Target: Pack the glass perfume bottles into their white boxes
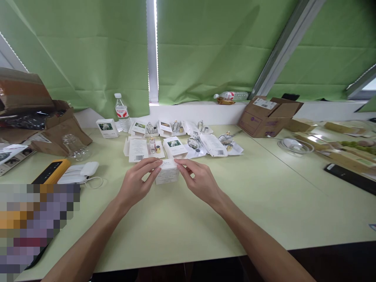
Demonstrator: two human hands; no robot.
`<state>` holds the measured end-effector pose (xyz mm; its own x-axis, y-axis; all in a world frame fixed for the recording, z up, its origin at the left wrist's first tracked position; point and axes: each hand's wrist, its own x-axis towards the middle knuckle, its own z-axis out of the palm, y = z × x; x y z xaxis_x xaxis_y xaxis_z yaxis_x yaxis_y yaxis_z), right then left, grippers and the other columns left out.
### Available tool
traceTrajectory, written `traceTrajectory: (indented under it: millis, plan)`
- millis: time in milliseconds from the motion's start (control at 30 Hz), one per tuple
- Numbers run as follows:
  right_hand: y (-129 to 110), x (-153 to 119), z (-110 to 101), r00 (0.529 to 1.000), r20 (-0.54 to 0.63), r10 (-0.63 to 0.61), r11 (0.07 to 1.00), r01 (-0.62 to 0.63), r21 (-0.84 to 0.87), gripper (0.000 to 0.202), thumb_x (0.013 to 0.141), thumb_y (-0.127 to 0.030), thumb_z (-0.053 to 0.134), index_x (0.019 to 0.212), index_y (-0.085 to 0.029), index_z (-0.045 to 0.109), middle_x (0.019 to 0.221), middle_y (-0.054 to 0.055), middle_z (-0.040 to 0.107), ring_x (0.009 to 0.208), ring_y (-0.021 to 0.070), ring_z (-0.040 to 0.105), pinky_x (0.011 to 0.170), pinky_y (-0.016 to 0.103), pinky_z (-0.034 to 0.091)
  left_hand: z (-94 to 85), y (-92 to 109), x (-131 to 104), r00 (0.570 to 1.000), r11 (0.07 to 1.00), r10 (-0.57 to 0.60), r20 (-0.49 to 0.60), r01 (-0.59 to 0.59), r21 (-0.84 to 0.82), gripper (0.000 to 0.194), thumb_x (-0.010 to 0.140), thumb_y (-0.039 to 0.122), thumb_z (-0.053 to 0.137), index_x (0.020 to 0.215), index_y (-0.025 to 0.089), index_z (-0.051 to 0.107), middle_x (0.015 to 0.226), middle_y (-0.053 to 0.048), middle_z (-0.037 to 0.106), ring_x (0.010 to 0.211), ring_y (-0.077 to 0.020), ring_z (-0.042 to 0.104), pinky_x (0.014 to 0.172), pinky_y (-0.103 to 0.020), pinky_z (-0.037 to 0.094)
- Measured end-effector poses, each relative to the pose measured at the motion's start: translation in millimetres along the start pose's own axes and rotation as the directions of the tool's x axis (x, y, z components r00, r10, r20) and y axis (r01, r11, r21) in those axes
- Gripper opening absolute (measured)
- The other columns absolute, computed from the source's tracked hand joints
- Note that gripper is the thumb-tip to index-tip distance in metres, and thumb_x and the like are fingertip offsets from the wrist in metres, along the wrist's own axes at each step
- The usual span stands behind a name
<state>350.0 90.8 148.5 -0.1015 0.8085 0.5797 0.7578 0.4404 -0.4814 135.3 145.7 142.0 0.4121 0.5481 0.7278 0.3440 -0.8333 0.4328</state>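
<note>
Between my two hands a small white carton (167,175) with fine print stands on the table (188,235). My left hand (140,178) pinches its top left edge with thumb and fingertips. On the opposite side, my right hand (198,179) grips the top right edge in the same way. Just behind it lies a white box with a flower picture (175,147). To its left, a small glass bottle (152,145) and a gold-and-black cap (158,149) rest on an opened carton (138,149). More opened cartons with faceted glass bottles (194,141) spread out behind and to the right.
At the back left stand a closed flower box (107,128) and a plastic water bottle (122,113). A brown cardboard box (264,117) sits at the back right, with a coiled white cable (295,145) nearby. A yellow-and-black device (53,172) and white chargers (79,172) lie left.
</note>
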Motion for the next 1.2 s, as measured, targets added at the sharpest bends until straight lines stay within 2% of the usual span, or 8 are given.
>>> traceTrajectory:
  millis: [233, 367, 500, 633, 833, 967, 1067, 1200]
  plan:
    - [-0.3, 0.3, -1.3, 1.000, 0.002, 0.005, 1.000, -0.005, 0.014, 0.026, 0.098, -0.031, 0.044, 0.114, -0.022, 0.064, 0.110, 0.004, 0.072, 0.079, 0.0162, 0.068, 0.069, 0.029, 0.054, 0.6, 0.3, 0.3, 1.000, 1.000, -0.025, -0.002, 0.025, -0.005, 0.023, 0.093, 0.023, 0.054, 0.111, 0.025, 0.069, 0.114, -0.004, 0.069, 0.107, -0.0196, 0.064, 0.091, -0.036, 0.056]
    - [-1.6, 0.8, -1.2, 1.000, 0.005, 0.017, 0.999, -0.017, 0.031, 0.024, 0.098, -0.031, 0.045, 0.109, -0.022, 0.064, 0.110, 0.004, 0.072, 0.077, 0.0155, 0.068, 0.069, 0.029, 0.054, -0.9, 4.0, 2.3, 0.989, 0.984, -0.148, 0.025, 0.150, -0.097, 0.020, 0.092, 0.028, 0.056, 0.106, 0.025, 0.071, 0.111, -0.004, 0.070, 0.106, -0.0199, 0.064, 0.079, -0.031, 0.060]
    - [-2.2, 1.1, -1.5, 0.999, 0.023, 0.028, 0.999, -0.029, 0.040, 0.023, 0.098, -0.031, 0.045, 0.108, -0.022, 0.064, 0.113, 0.002, 0.071, 0.077, 0.0146, 0.067, 0.069, 0.028, 0.053, -2.2, 4.1, 4.4, 0.931, 0.918, -0.343, 0.126, 0.360, -0.168, 0.027, 0.091, 0.037, 0.056, 0.113, 0.027, 0.067, 0.113, -0.003, 0.068, 0.103, -0.0196, 0.064, 0.073, -0.029, 0.061]
    - [-0.8, 1.4, -1.5, 0.999, 0.041, 0.031, 0.999, -0.033, 0.038, 0.025, 0.098, -0.031, 0.044, 0.111, -0.023, 0.064, 0.115, 0.002, 0.070, 0.078, 0.0151, 0.067, 0.068, 0.028, 0.053, -1.3, 0.1, 4.6, 0.872, 0.844, -0.429, 0.236, 0.480, -0.240, 0.037, 0.093, 0.043, 0.051, 0.123, 0.024, 0.062, 0.112, -0.006, 0.067, 0.096, -0.0203, 0.066, 0.071, -0.031, 0.062]
    - [0.6, 1.3, -3.1, 0.987, 0.140, 0.079, 0.997, -0.076, -0.026, 0.040, 0.098, -0.039, 0.045, 0.135, -0.025, 0.052, 0.092, 0.002, 0.073, 0.065, 0.0148, 0.063, 0.065, 0.028, 0.051, -0.9, 1.6, 2.7, 0.877, 0.837, -0.384, 0.290, 0.463, -0.293, 0.037, 0.095, 0.045, 0.047, 0.119, 0.023, 0.065, 0.110, -0.006, 0.069, 0.090, -0.0203, 0.066, 0.070, -0.033, 0.062]
    - [-1.2, 1.1, -4.7, 0.978, 0.196, 0.074, 0.995, -0.060, -0.079, 0.052, 0.096, -0.048, 0.045, 0.142, -0.024, 0.044, 0.081, 0.002, 0.071, 0.066, 0.0164, 0.063, 0.065, 0.028, 0.049, 0.0, 4.6, 1.9, 0.879, 0.843, -0.340, 0.335, 0.443, -0.305, 0.039, 0.098, 0.044, 0.039, 0.111, 0.022, 0.069, 0.098, -0.005, 0.072, 0.081, -0.0187, 0.067, 0.064, -0.030, 0.061]
    - [-3.8, 0.3, -4.9, 0.963, 0.258, 0.072, 0.989, -0.036, -0.140, 0.069, 0.091, -0.058, 0.048, 0.149, -0.024, 0.033, 0.086, 0.005, 0.070, 0.069, 0.0194, 0.063, 0.063, 0.029, 0.048, 0.8, 5.8, 1.6, 0.891, 0.855, -0.328, 0.313, 0.421, -0.302, 0.038, 0.096, 0.044, 0.044, 0.123, 0.025, 0.063, 0.111, -0.007, 0.070, 0.084, -0.0192, 0.068, 0.062, -0.028, 0.061]
    - [-7.6, -2.0, -2.1, 0.942, 0.326, 0.078, 0.987, -0.026, -0.160, 0.095, 0.083, -0.066, 0.054, 0.155, -0.023, 0.009, 0.100, 0.010, 0.069, 0.076, 0.0245, 0.065, 0.062, 0.032, 0.048, 1.6, 8.5, 1.0, 0.917, 0.915, -0.296, 0.266, 0.352, -0.198, 0.043, 0.094, 0.041, 0.051, 0.136, 0.030, 0.051, 0.135, -0.007, 0.057, 0.100, -0.0205, 0.066, 0.073, -0.029, 0.060]
